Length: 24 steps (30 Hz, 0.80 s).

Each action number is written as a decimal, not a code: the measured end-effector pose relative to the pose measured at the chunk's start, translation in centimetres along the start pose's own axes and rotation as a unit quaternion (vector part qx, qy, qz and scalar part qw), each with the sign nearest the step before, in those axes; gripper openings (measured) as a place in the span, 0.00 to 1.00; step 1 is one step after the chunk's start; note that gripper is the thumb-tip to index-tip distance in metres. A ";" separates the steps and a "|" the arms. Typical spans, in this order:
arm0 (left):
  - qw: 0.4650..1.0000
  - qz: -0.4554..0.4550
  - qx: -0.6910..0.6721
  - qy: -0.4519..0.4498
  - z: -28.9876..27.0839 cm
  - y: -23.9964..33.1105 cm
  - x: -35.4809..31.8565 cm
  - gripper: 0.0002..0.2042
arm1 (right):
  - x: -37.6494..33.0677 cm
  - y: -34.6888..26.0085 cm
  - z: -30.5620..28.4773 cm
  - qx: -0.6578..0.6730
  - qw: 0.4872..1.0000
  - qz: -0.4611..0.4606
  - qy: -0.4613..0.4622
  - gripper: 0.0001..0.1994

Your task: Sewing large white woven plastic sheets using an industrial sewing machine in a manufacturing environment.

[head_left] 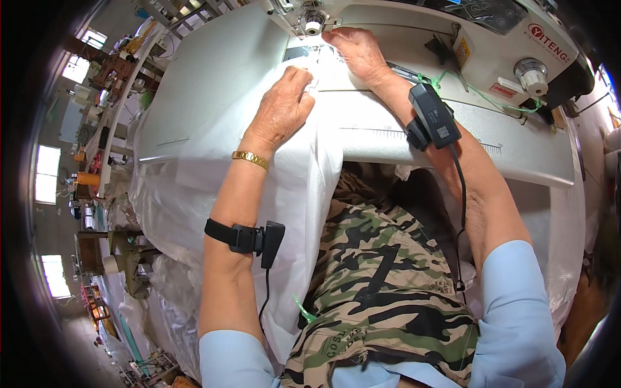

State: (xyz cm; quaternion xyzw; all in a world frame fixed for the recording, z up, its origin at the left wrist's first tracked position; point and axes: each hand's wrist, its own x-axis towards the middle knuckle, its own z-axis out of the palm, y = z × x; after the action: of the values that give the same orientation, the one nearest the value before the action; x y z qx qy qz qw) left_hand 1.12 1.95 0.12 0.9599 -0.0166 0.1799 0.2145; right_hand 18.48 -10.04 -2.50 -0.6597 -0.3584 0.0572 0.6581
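Sheer white fabric (294,187) runs from the sewing machine's needle area (315,48) over the table's front edge and hangs down beside my lap. My left hand (283,103) is closed, its curled fingers pinching the fabric just in front and to the left of the needle area. Close to the machine's head, on the right of the needle area, my right hand (358,55) has its fingertips pressed together on the fabric. Bright lamp glare washes out the fabric between both hands, so the needle and the seam cannot be made out.
The sewing machine's body (498,55) with a round white knob (532,75) rises at the right. Green thread (485,98) trails along it. Black devices with cables are strapped to my left forearm (236,200) and right forearm (485,174). Cluttered workbenches line the left.
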 end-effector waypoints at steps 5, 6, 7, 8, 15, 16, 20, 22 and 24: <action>1.000 -0.017 0.006 -0.018 0.0 -0.6 1.0 0.11 | 0.0 0.0 0.1 -0.013 1.000 0.002 -0.007 0.22; 1.000 -0.021 0.001 -0.020 0.0 -0.7 1.3 0.11 | 0.0 0.0 0.1 -0.022 1.000 0.005 -0.005 0.23; 1.000 -0.018 0.011 -0.014 0.0 -0.8 1.5 0.11 | 0.1 0.1 0.1 -0.033 0.999 0.014 -0.003 0.23; 1.000 -0.019 0.018 -0.012 0.1 -0.9 1.7 0.11 | 0.1 0.1 0.2 -0.030 0.999 0.007 -0.011 0.23; 1.000 -0.004 0.008 -0.010 0.4 -1.7 2.1 0.12 | 0.3 0.5 0.5 -0.065 0.998 -0.013 -0.014 0.20; 1.000 0.003 0.004 -0.004 0.4 -1.6 2.2 0.13 | 0.5 0.5 0.4 -0.097 0.995 -0.002 -0.020 0.20; 0.998 -0.024 -0.052 0.012 -0.3 -1.2 1.6 0.19 | -0.4 -0.8 0.0 -0.191 0.980 -0.019 -0.049 0.19; 0.996 -0.072 -0.046 0.004 -1.1 -1.1 -0.4 0.23 | -2.8 -2.3 -1.0 -0.092 0.993 -0.029 -0.074 0.19; 0.995 -0.100 0.003 0.016 -2.4 -1.7 -3.8 0.27 | -6.8 -4.4 -2.0 -0.098 0.993 -0.034 -0.059 0.18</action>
State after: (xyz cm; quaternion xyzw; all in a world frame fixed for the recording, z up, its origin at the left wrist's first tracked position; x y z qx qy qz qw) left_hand -3.03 4.31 0.17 0.9543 0.0841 0.1732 0.2285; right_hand 12.81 -15.97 -0.89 -0.7039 -0.4230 0.0385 0.5693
